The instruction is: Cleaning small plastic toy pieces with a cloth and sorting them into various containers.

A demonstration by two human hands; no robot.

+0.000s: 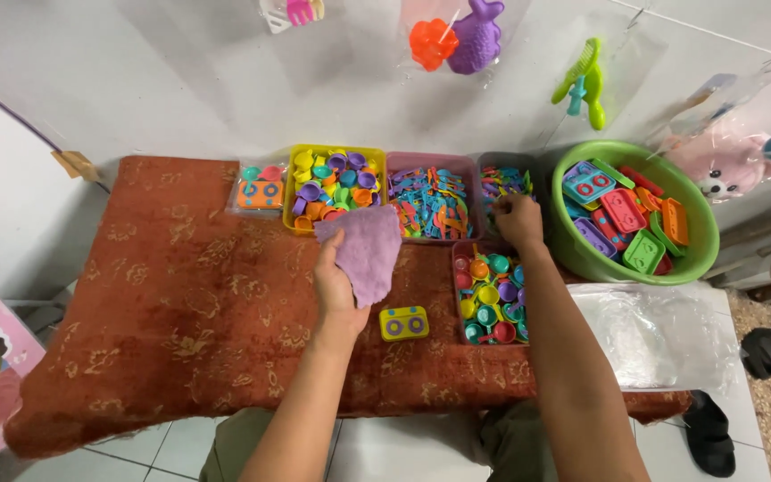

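Head view: the left hand grips a purple sheet by its lower edge, thumb over the front, lifting it just above the red cloth that covers the surface. The sheet looks thin, stiff and grainy, an irregular four-sided piece, tilted up toward the yellow tray of small cups. The right hand reaches into the far tray of mixed coloured bits, fingers curled down among them; whether it has pinched a piece I cannot tell.

To do this well, I judge the sheet should stay pinched near its edge and level, clear of the trays, while the right hand picks out one piece rather than a clump.

Just below the sheet a yellow toy stove with two purple rings lies flat on the cloth. Beside it sits a pink tray of round lids, and to the right a green basin holds more stoves
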